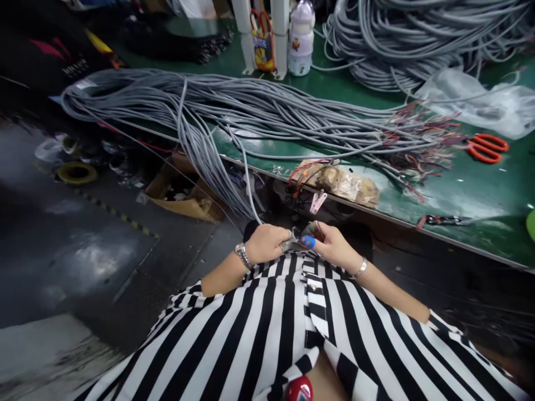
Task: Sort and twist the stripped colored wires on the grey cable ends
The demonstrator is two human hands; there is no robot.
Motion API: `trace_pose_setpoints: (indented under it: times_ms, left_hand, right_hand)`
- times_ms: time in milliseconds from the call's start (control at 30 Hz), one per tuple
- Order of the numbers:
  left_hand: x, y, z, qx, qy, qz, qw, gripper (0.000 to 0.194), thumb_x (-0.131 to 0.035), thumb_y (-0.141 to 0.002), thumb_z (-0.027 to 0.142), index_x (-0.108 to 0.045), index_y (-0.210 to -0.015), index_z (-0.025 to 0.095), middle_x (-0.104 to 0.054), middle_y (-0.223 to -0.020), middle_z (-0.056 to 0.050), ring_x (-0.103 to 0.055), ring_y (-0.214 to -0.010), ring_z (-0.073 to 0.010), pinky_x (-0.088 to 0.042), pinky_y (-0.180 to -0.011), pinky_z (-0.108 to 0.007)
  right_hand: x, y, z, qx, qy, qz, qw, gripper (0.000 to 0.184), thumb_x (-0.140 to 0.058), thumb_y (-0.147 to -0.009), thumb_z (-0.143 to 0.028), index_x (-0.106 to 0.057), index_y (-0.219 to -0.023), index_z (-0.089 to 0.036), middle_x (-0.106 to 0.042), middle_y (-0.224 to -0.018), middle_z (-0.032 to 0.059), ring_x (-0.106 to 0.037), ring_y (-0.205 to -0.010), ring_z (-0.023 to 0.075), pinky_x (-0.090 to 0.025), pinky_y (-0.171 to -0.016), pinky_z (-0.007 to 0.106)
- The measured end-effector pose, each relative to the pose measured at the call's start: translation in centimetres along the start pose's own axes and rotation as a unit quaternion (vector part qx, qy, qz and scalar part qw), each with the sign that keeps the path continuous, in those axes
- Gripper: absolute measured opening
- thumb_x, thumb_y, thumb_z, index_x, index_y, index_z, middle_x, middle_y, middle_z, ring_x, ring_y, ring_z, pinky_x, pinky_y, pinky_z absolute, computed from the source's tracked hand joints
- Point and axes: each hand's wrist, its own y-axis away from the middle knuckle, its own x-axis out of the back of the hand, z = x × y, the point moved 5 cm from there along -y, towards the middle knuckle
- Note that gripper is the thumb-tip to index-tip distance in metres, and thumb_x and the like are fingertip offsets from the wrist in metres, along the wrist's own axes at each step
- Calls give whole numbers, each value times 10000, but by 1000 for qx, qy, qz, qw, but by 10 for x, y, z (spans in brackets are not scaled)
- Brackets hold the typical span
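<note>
Both hands meet in front of my striped shirt, just below the bench edge. My left hand [267, 244] is closed around the end of a grey cable [249, 192], which hangs down from the bundle on the bench. My right hand [334, 245], with blue tape [308, 241] wrapped on its thumb, pinches at the same end from the other side. The small parts between the fingers are dark and partly hidden. A long grey cable bundle [267, 100] lies across the bench, its stripped red and brown wire ends [422, 139] fanned out at the right.
Orange-handled scissors [487, 148], dark pliers [449, 220] and a taped block [346, 182] lie along the green bench [501, 189]. A pink clip [318, 203] hangs at its edge. Behind stand a bottle [301, 42] and a large cable coil [401, 39]. A cardboard box [184, 209] sits on the floor.
</note>
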Motion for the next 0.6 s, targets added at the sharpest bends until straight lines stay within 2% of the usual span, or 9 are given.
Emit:
trace_pose_setpoints:
  times_ms: [100,167,267,333,400,467,600]
  left_hand:
    - [0,-7,2,2,15,3,1000,111,-515,-801,181,-575,-709,168,-667,-722,-41,-634,-694,-176,-412,-610,-263]
    - [0,-9,0,4,67,24,997,106,-523,-837,210,-611,-795,167,-690,-769,-43,-657,-731,-174,-455,-649,-258]
    - [1,-9,-8,33,197,92,976,208,-562,-871,280,-598,-1047,175,-724,-907,-44,-690,-809,-159,-510,-725,-252]
    - [3,-8,-16,70,242,138,958,299,-611,-857,335,-576,-1104,170,-730,-927,-49,-697,-821,-158,-526,-751,-259]
    - [6,-7,-19,94,221,164,957,299,-649,-831,392,-617,-1025,167,-731,-887,-56,-688,-815,-174,-527,-766,-283]
    - [10,-6,-15,88,167,165,968,270,-647,-827,430,-667,-918,176,-730,-854,-62,-670,-815,-192,-521,-778,-313]
    - [14,-1,-9,61,111,141,982,280,-574,-855,458,-707,-853,213,-717,-785,-44,-657,-750,-201,-533,-704,-319]
  right_hand:
    - [2,1,3,-2,0,25,1000,259,-628,-813,-418,-575,-771,-168,-576,-667,-3,-491,-601,117,-419,-559,239]
    - [6,3,5,-1,-21,52,998,238,-620,-813,-398,-585,-771,-166,-596,-680,5,-510,-609,121,-429,-567,242]
    - [12,5,6,1,-50,88,995,245,-632,-797,-403,-584,-758,-167,-607,-690,12,-530,-619,127,-443,-580,250]
    - [15,5,4,12,-49,100,994,250,-632,-799,-407,-587,-754,-164,-603,-683,14,-523,-614,126,-438,-575,249]
    - [17,5,-1,36,-22,98,994,242,-628,-808,-394,-598,-749,-161,-596,-675,15,-508,-614,124,-427,-574,248]
    - [17,6,-6,55,13,76,996,223,-616,-818,-367,-598,-730,-162,-582,-663,10,-489,-616,121,-421,-584,246]
    - [13,7,-9,12,67,32,997,151,-618,-796,-292,-576,-730,-163,-561,-668,-22,-467,-612,101,-393,-571,210]
